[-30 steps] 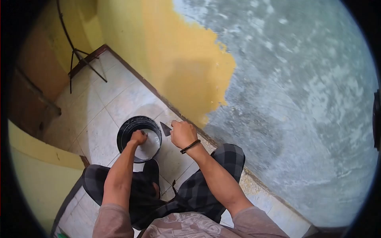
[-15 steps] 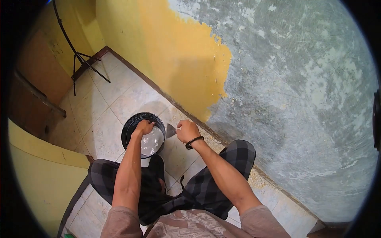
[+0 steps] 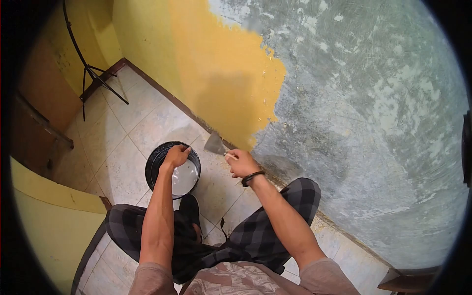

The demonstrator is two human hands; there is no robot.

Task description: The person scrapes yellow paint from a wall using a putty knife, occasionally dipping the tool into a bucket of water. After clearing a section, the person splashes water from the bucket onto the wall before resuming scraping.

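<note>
A black bucket [image 3: 149, 173] stands on the tiled floor in front of me, with whitish liquid [image 3: 185, 179] inside. My left hand [image 3: 177, 156] is over the bucket's far rim, its fingers closed; what they hold, if anything, is hidden. To the right of the bucket, my right hand [image 3: 241, 163], with a dark band on the wrist, grips the handle of a putty knife [image 3: 215, 144]. The knife's wide metal blade points up and left, near the foot of the wall.
The wall is part yellow paint [image 3: 221, 64], part bare grey plaster [image 3: 334, 123]. A black tripod stand [image 3: 87, 66] is at the back left. A low yellow partition [image 3: 54, 216] stands at the left. Debris lies along the wall's base.
My right hand has moved slightly right, away from the bucket, and the putty knife's blade now shows more fully. My left hand has stayed at the bucket and lifted slightly towards its rim.
</note>
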